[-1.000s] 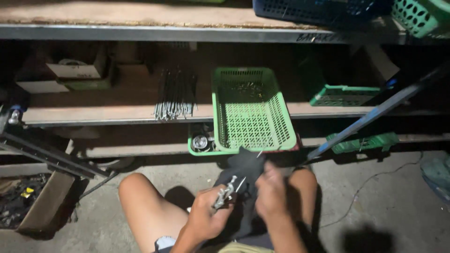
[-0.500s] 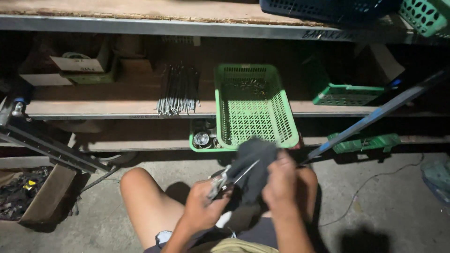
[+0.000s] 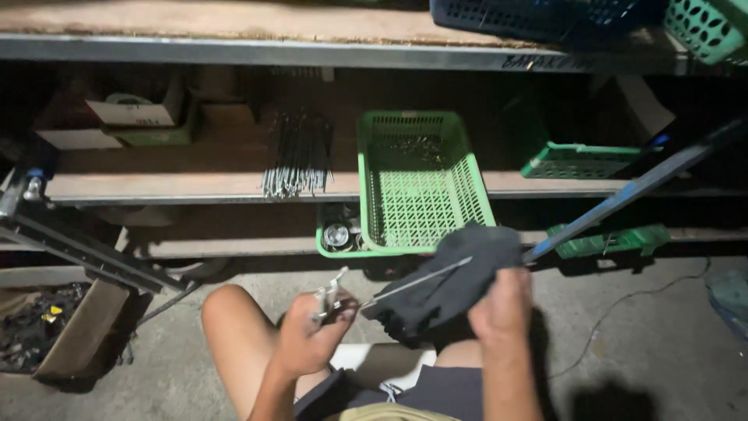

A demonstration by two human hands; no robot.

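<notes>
Two bare hands work low in the head view, above the person's knees. Left hand (image 3: 308,335) is clenched around the handle end of a slim metal tool (image 3: 389,290), whose thin shaft runs up and to the right; the exact kind of tool cannot be told. Right hand (image 3: 502,308) grips a dark cloth (image 3: 456,281), bunched around the far part of the shaft so that the tip is hidden in the folds. Tool and cloth sit between the two hands, over the concrete floor (image 3: 639,343). At far left on the floor, an open cardboard box (image 3: 74,331) holds small dark parts. Just beyond the cloth, a green perforated basket (image 3: 421,187) rests tilted, its near edge overhanging the lower shelf (image 3: 156,187); a round metal part (image 3: 336,234) lies under its near left corner. A bundle of thin metal rods (image 3: 298,156) lies on the shelf left of the basket. A blue bar (image 3: 631,191) slants across at right. Farther back, a smaller green tray (image 3: 580,160); on top, a blue crate (image 3: 538,17).
</notes>
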